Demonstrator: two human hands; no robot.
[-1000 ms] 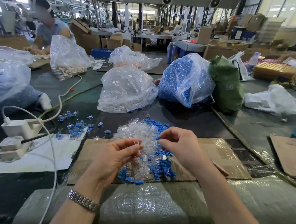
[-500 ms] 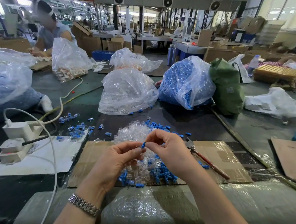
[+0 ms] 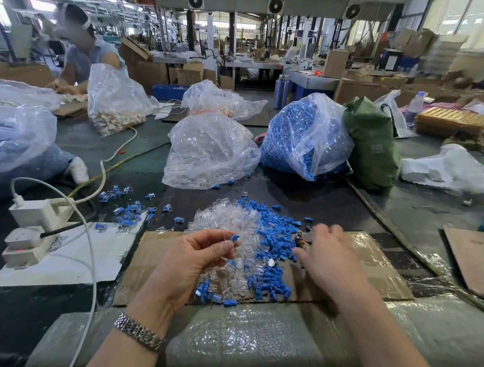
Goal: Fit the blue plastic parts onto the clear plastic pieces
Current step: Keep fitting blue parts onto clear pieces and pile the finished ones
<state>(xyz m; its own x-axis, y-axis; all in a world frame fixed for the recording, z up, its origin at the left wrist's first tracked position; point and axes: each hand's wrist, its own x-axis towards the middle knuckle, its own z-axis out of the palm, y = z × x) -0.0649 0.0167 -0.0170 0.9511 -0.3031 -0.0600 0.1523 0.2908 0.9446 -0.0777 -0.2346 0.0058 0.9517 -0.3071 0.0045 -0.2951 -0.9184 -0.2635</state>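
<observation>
My left hand (image 3: pixel 190 261) pinches a clear plastic piece with a small blue part (image 3: pixel 234 237) at its tip, raised above the heap. Below it, a pile of loose clear pieces (image 3: pixel 227 225) lies mixed with loose blue parts (image 3: pixel 273 236) on a taped cardboard sheet (image 3: pixel 372 262). My right hand (image 3: pixel 325 255) reaches out to the right of the pile. Its blurred fingers lie fairly straight over a pair of pliers (image 3: pixel 302 237), whose handles it hides.
Behind the pile stand a bag of clear pieces (image 3: pixel 208 153), a bag of blue parts (image 3: pixel 303 136) and a green bag (image 3: pixel 373 151). Several blue-and-clear pieces (image 3: pixel 125 213) lie at left by a white power strip (image 3: pixel 31 227). A person (image 3: pixel 84 54) works far left.
My right hand has left my left hand and moved right, onto the pliers. My left hand now holds the clear piece with the blue part alone.
</observation>
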